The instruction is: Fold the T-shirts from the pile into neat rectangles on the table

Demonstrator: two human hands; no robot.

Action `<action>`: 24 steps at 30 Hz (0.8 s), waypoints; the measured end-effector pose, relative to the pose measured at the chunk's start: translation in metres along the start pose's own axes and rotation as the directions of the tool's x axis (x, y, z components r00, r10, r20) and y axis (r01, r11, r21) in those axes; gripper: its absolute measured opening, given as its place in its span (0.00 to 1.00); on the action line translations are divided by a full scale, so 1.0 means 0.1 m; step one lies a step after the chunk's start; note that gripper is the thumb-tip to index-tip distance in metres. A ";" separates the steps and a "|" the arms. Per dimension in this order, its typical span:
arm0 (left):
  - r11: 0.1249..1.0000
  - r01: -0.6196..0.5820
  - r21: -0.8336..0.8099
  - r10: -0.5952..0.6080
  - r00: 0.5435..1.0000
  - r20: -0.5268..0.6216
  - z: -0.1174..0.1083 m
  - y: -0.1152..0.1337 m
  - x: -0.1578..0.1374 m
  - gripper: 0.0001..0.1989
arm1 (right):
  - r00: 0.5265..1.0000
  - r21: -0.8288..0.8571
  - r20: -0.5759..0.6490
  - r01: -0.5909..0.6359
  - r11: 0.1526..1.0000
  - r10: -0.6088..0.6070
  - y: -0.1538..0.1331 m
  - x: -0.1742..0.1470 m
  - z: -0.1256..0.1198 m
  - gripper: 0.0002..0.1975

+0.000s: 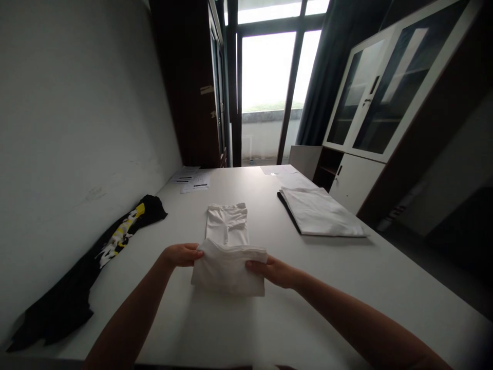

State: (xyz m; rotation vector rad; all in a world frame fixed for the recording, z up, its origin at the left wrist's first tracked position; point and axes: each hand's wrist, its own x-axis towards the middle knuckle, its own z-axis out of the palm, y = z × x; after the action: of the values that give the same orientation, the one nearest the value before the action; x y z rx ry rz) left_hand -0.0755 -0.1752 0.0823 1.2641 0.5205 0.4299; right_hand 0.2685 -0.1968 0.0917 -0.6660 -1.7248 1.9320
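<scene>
A white garment is folded over on itself, its near part lifted off the table between my two hands. My left hand pinches its upper left corner, thumb on top. On the other side my right hand grips the right edge, with the thumb pressed on the cloth and the fingers behind it. The far part of the garment lies flat on the white table, with a bunched band at its far end. Whether it is a shirt or trousers I cannot tell.
A black garment with a yellow and white print lies along the wall at left. Folded white cloth rests on something black at right. Papers lie at the far end. A glass-door cabinet stands beyond the table's right edge.
</scene>
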 end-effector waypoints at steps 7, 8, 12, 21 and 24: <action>0.944 -0.070 0.323 0.027 0.990 0.136 0.65 0.42 -0.42 0.25 | 0.963 0.020 0.270 -0.010 1.000 0.004 -0.31 -0.34 0.14 0.29; 0.944 -0.091 0.316 0.064 0.993 0.096 0.71 0.40 -0.46 0.24 | 0.963 0.032 0.269 -0.005 0.999 -0.004 -0.32 -0.36 0.13 0.28; 0.986 -0.111 0.121 0.137 0.963 -0.233 0.73 0.24 -0.35 0.24 | 0.997 0.113 0.071 0.032 0.993 -0.040 -0.25 -0.15 0.01 0.27; 0.928 -0.209 -0.308 -0.006 0.819 -0.573 -0.04 -0.05 0.50 0.22 | 0.893 0.261 -0.419 -0.056 0.964 0.165 0.04 0.96 -0.62 0.10; 0.922 -0.194 -0.334 -0.038 0.815 -0.578 -0.24 -0.13 0.66 0.21 | 0.869 0.279 -0.441 -0.103 0.955 0.223 0.15 1.20 -0.76 0.08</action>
State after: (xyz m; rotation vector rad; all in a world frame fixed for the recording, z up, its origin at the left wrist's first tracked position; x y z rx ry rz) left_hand -0.0358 -0.1215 0.0554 0.7605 0.8517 0.9578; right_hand 0.2230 -0.0645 0.0635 -1.1081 -1.1377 1.8523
